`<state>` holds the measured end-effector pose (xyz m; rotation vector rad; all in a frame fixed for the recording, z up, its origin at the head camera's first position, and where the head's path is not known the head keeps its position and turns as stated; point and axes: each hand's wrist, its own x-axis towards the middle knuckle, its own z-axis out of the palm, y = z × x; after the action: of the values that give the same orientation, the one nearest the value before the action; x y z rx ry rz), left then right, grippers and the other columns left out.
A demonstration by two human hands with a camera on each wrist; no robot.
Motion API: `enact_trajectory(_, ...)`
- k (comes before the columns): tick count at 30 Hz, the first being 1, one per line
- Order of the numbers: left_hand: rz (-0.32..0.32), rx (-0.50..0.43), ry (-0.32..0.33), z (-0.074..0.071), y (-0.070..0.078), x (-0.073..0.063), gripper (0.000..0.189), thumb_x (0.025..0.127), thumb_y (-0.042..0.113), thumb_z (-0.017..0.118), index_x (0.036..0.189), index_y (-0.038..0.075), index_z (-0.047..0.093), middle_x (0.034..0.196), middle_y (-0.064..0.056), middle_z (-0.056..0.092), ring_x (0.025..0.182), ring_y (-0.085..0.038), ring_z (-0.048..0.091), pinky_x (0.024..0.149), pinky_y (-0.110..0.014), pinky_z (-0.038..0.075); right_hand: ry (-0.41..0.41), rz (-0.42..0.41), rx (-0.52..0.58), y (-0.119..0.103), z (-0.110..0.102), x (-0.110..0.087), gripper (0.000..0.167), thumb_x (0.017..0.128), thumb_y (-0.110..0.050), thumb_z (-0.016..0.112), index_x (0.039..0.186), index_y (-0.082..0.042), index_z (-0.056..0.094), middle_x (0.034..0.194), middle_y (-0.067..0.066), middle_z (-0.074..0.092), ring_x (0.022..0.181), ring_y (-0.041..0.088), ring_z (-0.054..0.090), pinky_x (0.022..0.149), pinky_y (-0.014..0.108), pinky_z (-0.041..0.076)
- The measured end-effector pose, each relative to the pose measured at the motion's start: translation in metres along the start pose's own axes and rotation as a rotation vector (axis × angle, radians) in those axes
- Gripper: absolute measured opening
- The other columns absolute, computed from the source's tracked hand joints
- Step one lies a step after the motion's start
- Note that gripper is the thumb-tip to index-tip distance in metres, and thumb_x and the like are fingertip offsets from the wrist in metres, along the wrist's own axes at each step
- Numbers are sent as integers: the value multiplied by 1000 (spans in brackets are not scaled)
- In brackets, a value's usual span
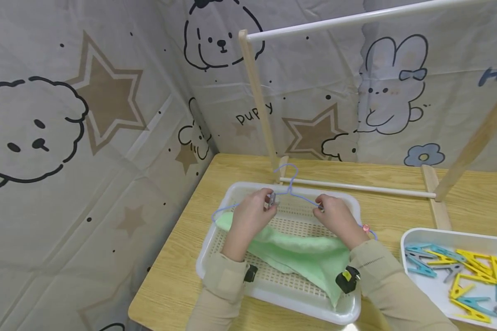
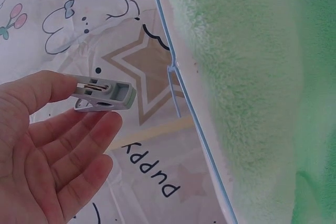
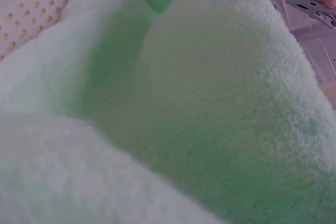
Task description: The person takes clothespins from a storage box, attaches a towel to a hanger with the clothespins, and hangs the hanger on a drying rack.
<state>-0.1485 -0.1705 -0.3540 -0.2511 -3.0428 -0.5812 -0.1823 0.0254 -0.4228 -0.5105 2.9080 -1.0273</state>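
Note:
My left hand point(image 1: 250, 214) pinches a grey clothespin point(image 2: 107, 92) between thumb and index finger, its other fingers loosely spread in the left wrist view. The clothespin is apart from the blue clothes hanger point(image 1: 303, 198) there. My right hand point(image 1: 338, 215) grips the hanger's right arm with thumb and fingers. Below the hanger, a fluffy light-green towel point(image 1: 302, 248) spreads across the white basket, with one corner hanging toward the front right. A small red clip point(image 1: 366, 228) sits near the hanger's right end. In the right wrist view the towel fills most of the picture, and the right hand is hidden.
The white perforated basket point(image 1: 228, 193) stands on a wooden table point(image 1: 170, 257). Behind it rises a rack with a white top rail point(image 1: 356, 19) and wooden posts. At right, a white tray point(image 1: 418, 299) holds several yellow, blue and grey clothespins. A printed cloth point(image 1: 149, 115) hangs around the back and left.

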Motion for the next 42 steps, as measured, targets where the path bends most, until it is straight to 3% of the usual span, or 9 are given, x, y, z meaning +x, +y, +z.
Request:
enact_trajectory(10, 7, 1, 0, -1, 2, 2, 36, 83, 20, 62, 115, 4, 56, 94, -4, 64, 73, -13, 62, 51, -21, 45, 18, 10, 10, 0, -4, 1, 17, 83, -1, 53, 91, 12, 61, 82, 20, 62, 63, 21, 54, 57, 33, 46)
enact_trajectory(20, -6, -8, -15, -4, 3, 3, 37, 83, 21, 61, 116, 5, 55, 95, -4, 64, 74, -14, 62, 53, -22, 45, 65, -13, -4, -2, -10, 3, 13, 82, 1, 53, 89, 8, 62, 75, 13, 60, 60, 19, 51, 56, 33, 45)
enact_trajectory(42, 0, -13, -5, -6, 2, 4, 36, 83, 20, 60, 115, 5, 56, 94, -4, 64, 72, -14, 61, 49, -20, 42, 46, 8, -39, -11, -23, -2, 16, 85, -7, 52, 93, 0, 64, 76, 7, 61, 56, 14, 48, 47, 27, 39)
